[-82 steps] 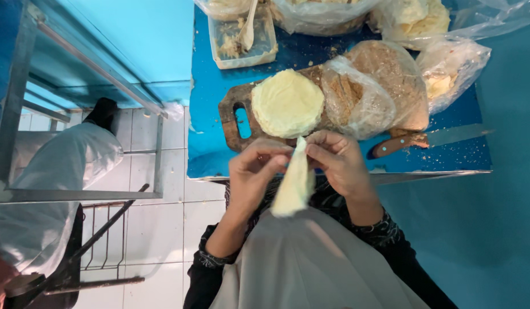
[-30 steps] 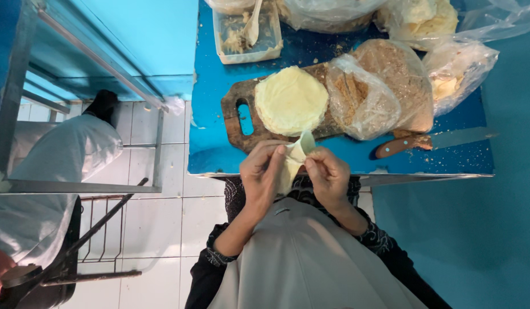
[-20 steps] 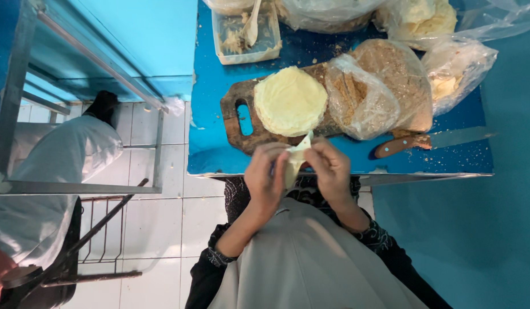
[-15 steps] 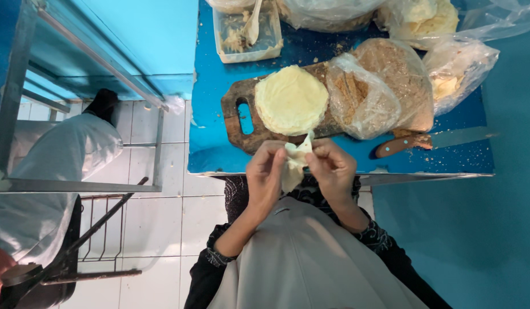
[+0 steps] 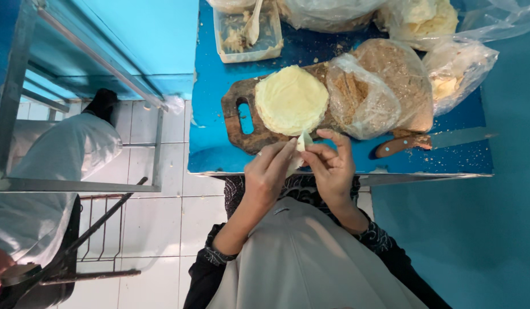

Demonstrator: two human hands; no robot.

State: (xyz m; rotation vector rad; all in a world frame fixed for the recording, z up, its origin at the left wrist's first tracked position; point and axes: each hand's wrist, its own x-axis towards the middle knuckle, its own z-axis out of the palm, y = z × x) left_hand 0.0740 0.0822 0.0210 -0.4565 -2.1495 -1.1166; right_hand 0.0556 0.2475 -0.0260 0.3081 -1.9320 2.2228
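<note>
Pastry sheet [image 5: 298, 150] sat pinched between my left hand [image 5: 270, 174] and right hand [image 5: 332, 166], both closed on it, just below the wrapper stack [image 5: 292, 99], so I could fold it.

Wrapper stack [image 5: 292, 100] on board [image 5: 237, 123], crumb bags [image 5: 385, 86] right, knife [image 5: 431, 142] (near edge) beside

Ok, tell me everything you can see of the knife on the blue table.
The knife lies flat on the blue table, near its front edge, to the right of the person's right hand and apart from it. It has a reddish-brown wooden handle, which points toward the hands, and a long, flat, grey metal blade that runs out to the right. Crumbs lie scattered around it. The bottom of the clear bag of brown crumbs sits just above the handle; whether they touch is unclear.
</note>
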